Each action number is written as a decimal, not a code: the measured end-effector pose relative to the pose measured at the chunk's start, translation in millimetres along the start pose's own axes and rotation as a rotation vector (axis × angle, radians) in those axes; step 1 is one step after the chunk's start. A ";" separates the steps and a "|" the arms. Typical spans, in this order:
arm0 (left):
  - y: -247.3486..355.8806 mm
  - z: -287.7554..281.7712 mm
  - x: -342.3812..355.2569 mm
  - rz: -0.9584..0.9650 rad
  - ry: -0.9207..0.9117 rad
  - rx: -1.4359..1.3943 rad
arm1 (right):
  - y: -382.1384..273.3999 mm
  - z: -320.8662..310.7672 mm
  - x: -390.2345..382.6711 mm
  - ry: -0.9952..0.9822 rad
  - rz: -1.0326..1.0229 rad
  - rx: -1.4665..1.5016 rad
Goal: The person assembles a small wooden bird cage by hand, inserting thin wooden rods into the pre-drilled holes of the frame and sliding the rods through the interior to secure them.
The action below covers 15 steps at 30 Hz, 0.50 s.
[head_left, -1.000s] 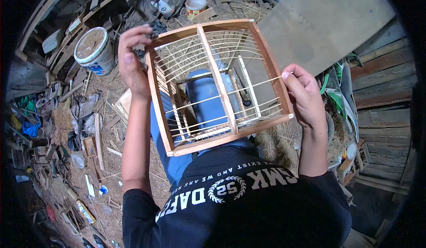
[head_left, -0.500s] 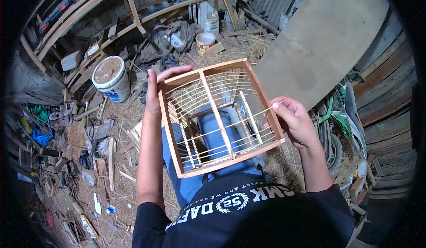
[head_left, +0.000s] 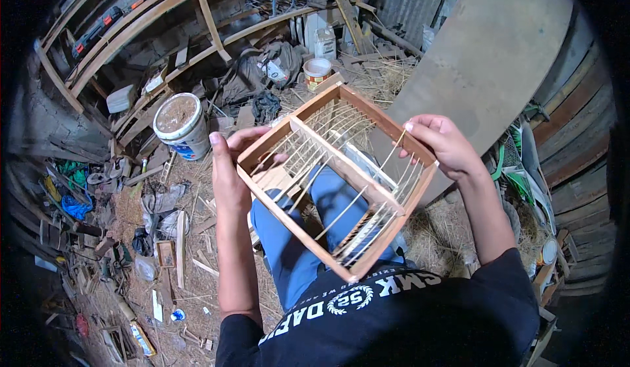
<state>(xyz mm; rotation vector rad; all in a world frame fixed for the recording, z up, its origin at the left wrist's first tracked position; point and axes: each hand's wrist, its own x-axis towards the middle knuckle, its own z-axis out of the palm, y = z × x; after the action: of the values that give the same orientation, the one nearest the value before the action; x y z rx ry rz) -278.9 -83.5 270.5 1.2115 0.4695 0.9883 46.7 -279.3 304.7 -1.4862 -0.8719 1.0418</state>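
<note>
Cluttered workshop shed, dirt floor (head_left: 197,288) strewn with straw, wood offcuts, scraps. Wooden birdcage frame (head_left: 338,177) with thin bamboo bars held tilted above lap, over blue-trousered knees. Left hand (head_left: 230,173) grasps frame's left side; right hand (head_left: 443,144) pinches its far right edge. White bucket (head_left: 180,125) on floor left of frame. Grey board (head_left: 492,59) leans upper right. Timber shelves (head_left: 131,26) along back wall, small tub (head_left: 317,72) below.

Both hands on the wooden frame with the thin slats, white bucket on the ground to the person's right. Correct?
Not quite: the head view shows the white bucket on the person's left. Left hand and right hand do hold the wooden frame.
</note>
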 end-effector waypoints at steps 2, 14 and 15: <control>5.5 -0.7 -13.5 -0.010 0.036 0.041 | -2.9 1.8 13.0 -0.026 0.021 -0.001; 29.2 -6.1 -54.8 0.054 0.123 0.086 | -29.5 31.7 31.1 -0.129 0.026 -0.035; 30.9 -7.3 -56.3 0.067 0.110 0.090 | -33.2 33.2 30.8 -0.131 0.015 -0.052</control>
<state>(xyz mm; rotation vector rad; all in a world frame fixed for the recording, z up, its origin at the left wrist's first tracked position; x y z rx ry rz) -325.5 -125.4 286.0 1.2638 0.5681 1.1046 26.7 -234.0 331.2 -1.4824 -0.9878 1.1448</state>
